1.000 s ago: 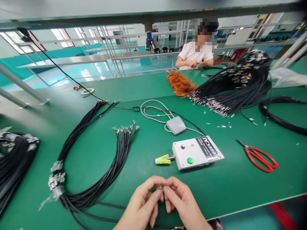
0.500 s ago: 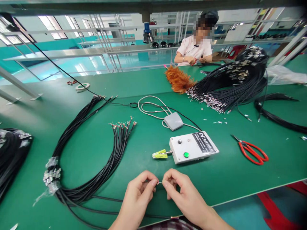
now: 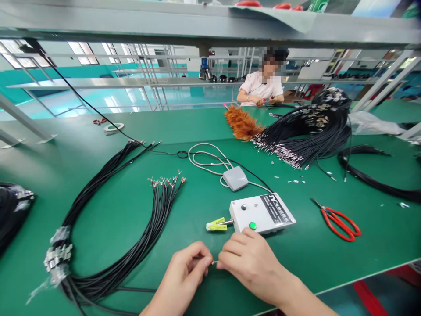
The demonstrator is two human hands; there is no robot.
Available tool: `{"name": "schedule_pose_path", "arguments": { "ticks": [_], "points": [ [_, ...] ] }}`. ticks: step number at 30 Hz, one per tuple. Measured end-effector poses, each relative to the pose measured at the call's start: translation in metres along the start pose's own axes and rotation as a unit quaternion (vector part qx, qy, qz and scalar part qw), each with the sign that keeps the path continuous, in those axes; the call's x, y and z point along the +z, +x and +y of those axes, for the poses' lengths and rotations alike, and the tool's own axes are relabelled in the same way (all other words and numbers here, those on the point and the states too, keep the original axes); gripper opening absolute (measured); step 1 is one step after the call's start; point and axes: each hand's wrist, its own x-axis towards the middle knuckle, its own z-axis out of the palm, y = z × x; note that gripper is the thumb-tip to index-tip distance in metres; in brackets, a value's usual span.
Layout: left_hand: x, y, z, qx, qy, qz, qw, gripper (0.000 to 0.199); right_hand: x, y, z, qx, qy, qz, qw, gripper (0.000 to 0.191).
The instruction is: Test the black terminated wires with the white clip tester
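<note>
My left hand point(image 3: 187, 274) is pinched on the stripped end of a black cable, with a little copper showing at the fingertips. Closed beside it, my right hand point(image 3: 253, 265) grips a thin pale wire point(image 3: 215, 262) that spans the small gap between the hands. The back of the right hand faces up and hides its fingertips. Just beyond it lies a white control box point(image 3: 259, 210) with a green button, a black knob and a yellow-green clip point(image 3: 217, 224) at its left end. Left of my hands curves a bundle of black cables point(image 3: 144, 239) with bared, splayed copper ends.
A grey foot pedal point(image 3: 235, 178) lies behind the box. Red-handled pliers point(image 3: 340, 223) rest at right. Farther back are a brown feather duster point(image 3: 242, 123) and a large cable heap point(image 3: 305, 127). A person point(image 3: 263, 87) sits across the table. A shelf beam point(image 3: 184, 26) crosses overhead.
My right hand has turned over, its back now upward, and sits nearer the box. The left hand keeps its pinch. The view has tilted up, showing more of the shelf.
</note>
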Motion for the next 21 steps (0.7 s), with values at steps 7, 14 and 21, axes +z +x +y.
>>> {"name": "schedule_pose_path", "arguments": {
  "ticks": [7,14,21],
  "points": [
    [-0.014,0.028,0.002,-0.03,-0.074,0.066,0.995,0.043,0.0,0.042,0.03,0.1,-0.119,-0.131,0.979,0.019],
    [-0.019,0.043,-0.005,-0.017,-0.048,0.081,0.995,0.037,0.012,0.052,0.03,0.094,-0.144,-0.165,0.971,0.01],
    [-0.018,0.055,-0.016,-0.019,0.0,0.091,0.996,0.027,0.01,0.05,0.032,0.089,-0.131,-0.163,0.974,0.012]
  ]
}}
